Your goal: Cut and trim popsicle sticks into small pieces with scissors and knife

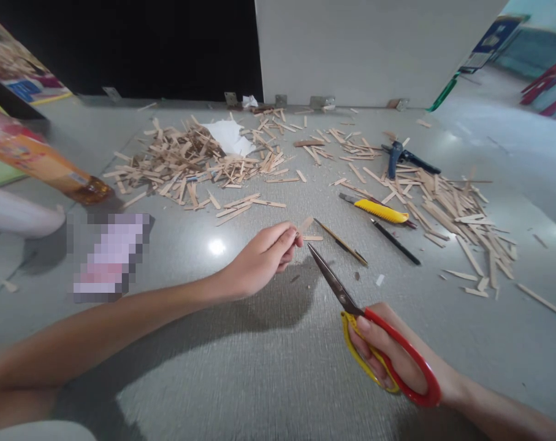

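one short wooden stick (pixel 307 225) is pinched between the thumb and fingers of the left hand (pixel 259 260), its pale end poking out beyond the fingertips. those fingers are curled closed, so how much of it lies inside the grip cannot be told. the right hand (pixel 390 343) has its fingers and thumb through the handles of the scissors (pixel 342 297), gripping them; the blades look closed, with their tips near the left fingertips but apart from the stick.

the step in hand seems to be handling the stick between cuts, though whether it has been trimmed is not clear. a cut here would call for spreading the blades and bringing them up to the end that sticks out, clear of the fingertips.

just beside the left fingertips, a loose stick (pixel 313 237) lies on the grey surface (pixel 241 373). to their right come a thin gold tool (pixel 339 241), a black pen (pixel 396 242) and a yellow cutter (pixel 381 210). beyond the fingers, to the left, is a heap of sticks (pixel 167 156) with white paper (pixel 232 136) on it; well off to the right lie more sticks (pixel 477 223) and a dark clamp (pixel 413 160).
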